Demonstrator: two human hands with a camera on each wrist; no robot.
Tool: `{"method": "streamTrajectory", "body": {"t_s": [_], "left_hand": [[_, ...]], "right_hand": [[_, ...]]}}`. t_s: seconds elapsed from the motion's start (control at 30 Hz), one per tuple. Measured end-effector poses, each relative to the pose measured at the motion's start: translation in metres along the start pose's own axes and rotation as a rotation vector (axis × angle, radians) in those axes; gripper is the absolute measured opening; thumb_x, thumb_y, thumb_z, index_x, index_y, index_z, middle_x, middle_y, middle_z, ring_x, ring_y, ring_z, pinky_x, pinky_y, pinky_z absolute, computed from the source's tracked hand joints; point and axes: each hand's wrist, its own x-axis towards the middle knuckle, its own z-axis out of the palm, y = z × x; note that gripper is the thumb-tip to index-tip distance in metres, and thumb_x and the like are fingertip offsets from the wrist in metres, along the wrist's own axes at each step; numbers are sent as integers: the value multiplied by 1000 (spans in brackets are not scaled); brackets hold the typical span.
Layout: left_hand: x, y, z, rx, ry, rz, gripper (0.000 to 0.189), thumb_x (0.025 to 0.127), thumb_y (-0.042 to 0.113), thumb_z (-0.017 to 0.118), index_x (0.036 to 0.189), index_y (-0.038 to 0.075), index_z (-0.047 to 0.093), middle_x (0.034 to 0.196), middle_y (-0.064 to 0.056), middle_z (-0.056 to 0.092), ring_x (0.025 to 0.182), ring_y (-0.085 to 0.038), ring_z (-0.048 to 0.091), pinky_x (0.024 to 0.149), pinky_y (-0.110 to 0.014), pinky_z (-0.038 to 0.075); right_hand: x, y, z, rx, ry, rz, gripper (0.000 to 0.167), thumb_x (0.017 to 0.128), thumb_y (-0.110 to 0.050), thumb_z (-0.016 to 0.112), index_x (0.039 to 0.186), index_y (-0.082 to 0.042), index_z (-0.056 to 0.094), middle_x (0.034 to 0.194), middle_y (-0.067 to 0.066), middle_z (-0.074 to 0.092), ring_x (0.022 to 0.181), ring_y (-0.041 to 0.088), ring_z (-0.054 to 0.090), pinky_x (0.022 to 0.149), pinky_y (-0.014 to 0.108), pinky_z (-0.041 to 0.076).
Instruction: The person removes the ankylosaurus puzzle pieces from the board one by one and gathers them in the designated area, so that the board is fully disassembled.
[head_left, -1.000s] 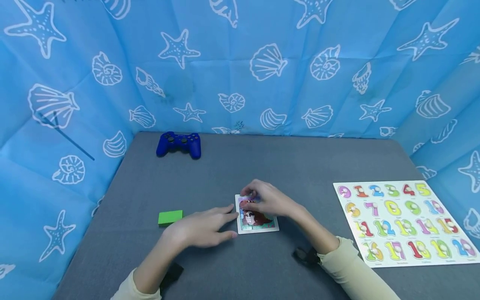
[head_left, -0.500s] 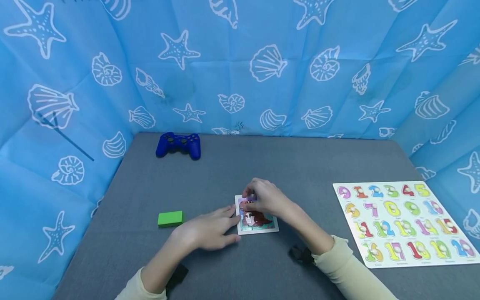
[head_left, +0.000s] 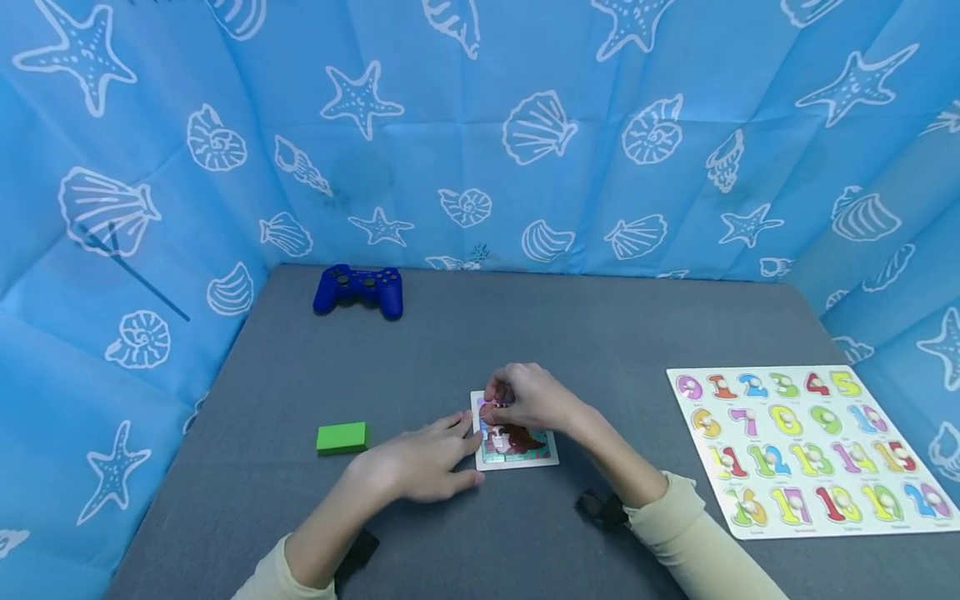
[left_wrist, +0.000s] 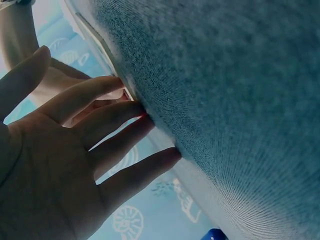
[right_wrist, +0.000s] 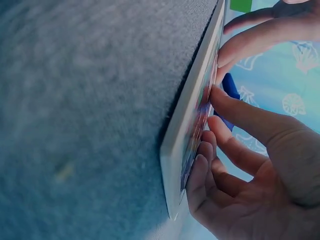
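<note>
On the grey, cloth-topped bench [head_left: 600,333], the left hand [head_left: 420,460], fingers straight, touches a white-rimmed square picture board [head_left: 513,446]; the right hand [head_left: 536,400], fingers bent, grip unclear, apparently adjusts it, next needing careful alignment.

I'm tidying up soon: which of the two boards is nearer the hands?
The small picture board, beneath the right hand; the larger number board lies apart, farther right.

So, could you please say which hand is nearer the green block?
The left hand, just right of the block; the right hand is farther right, at the picture board.
</note>
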Motion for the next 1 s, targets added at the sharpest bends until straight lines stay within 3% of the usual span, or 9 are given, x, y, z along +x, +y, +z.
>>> {"method": "streamTrajectory", "body": {"t_s": [0.23,0.57,0.83,1.0], "left_hand": [[0,0,1,-5,1,-4,65,111,52,58,167,20,46,183,-8,24,170,-29,23,130,-64,35],[0,0,2,0,8,5,63,111,47,58,166,19,46,182,-9,25,171,-28,22,132,-61,33],[0,0,2,-3,5,7,61,112,43,57,167,18,46,183,-9,23,171,-28,21,133,-60,32],[0,-1,3,-11,8,12,59,113,40,57,166,17,46,182,-9,24,171,-28,21,133,-60,32]], "right_hand": [[2,-1,-1,-19,44,61,20,94,-22,88,103,-7,77,91,2,75,79,8,64,73,24,56],[2,-8,-2,-89,46,68,22,92,-21,89,104,-6,78,99,6,74,81,11,60,70,26,51],[1,-10,-1,-139,79,58,19,91,-22,90,94,-7,80,87,4,72,70,11,54,61,23,44],[2,-9,-2,-105,70,57,18,91,-23,91,92,-8,80,82,0,71,68,10,55,59,22,44]]}}
